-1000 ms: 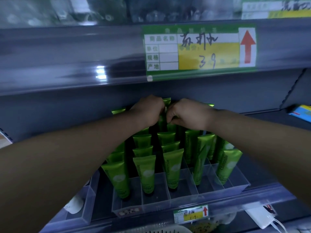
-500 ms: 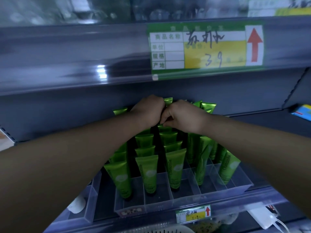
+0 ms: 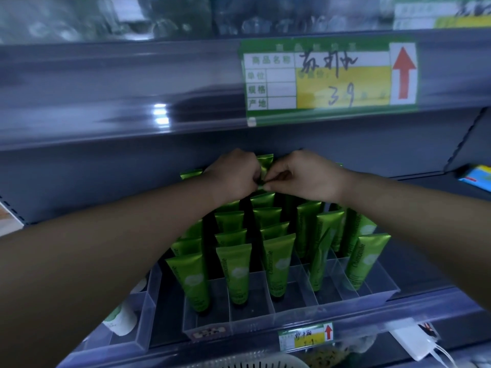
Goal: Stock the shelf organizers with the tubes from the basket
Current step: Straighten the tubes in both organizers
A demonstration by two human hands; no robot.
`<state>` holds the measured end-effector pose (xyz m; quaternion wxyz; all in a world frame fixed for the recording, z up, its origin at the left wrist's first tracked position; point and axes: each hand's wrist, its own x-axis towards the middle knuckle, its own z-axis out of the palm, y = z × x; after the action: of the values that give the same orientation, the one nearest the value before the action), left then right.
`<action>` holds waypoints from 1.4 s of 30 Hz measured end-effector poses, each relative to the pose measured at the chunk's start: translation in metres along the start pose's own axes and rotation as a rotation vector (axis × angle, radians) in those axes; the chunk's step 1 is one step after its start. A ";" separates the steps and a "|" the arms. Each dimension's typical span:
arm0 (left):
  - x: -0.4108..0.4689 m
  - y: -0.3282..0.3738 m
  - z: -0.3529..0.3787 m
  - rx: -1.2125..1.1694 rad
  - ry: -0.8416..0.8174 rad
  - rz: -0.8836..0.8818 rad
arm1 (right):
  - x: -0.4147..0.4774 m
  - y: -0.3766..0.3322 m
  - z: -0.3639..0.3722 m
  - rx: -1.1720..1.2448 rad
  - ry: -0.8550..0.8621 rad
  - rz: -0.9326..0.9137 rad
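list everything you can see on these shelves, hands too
clear organizer: one, transparent, shelf centre
green tubes: over a dozen, green, upright in rows in the clear organizer
back tube: one, green, rear middle row, pinched near its top
second organizer: one, transparent, left of the first
white container: one, white, inside the second organizer
large price label: one, green and yellow with red arrow, upper shelf edge
small price label: one, same colours, lower shelf edge
basket: one, white, bottom edge
white box: one, white, bottom right
blue package: one, blue and yellow, far right
left hand: one, pinching the back tube
right hand: one, pinching the back tube
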<state>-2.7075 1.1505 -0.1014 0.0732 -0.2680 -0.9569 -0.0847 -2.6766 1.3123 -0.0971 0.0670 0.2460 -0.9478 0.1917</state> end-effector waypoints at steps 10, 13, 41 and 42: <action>0.012 -0.025 -0.010 -0.067 0.163 -0.110 | 0.022 0.020 -0.011 -0.094 0.251 0.125; 0.021 -0.025 -0.007 -0.078 0.150 -0.156 | 0.041 0.025 -0.001 -0.149 0.242 0.128; 0.040 -0.017 0.013 -0.136 0.152 -0.200 | 0.064 0.024 0.016 -0.183 0.010 0.066; 0.040 -0.018 0.013 -0.107 0.154 -0.186 | 0.064 0.022 0.016 -0.171 0.012 0.064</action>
<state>-2.7518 1.1584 -0.1090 0.1239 -0.1745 -0.9633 -0.1622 -2.7435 1.2952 -0.1043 0.0871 0.2077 -0.9677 0.1136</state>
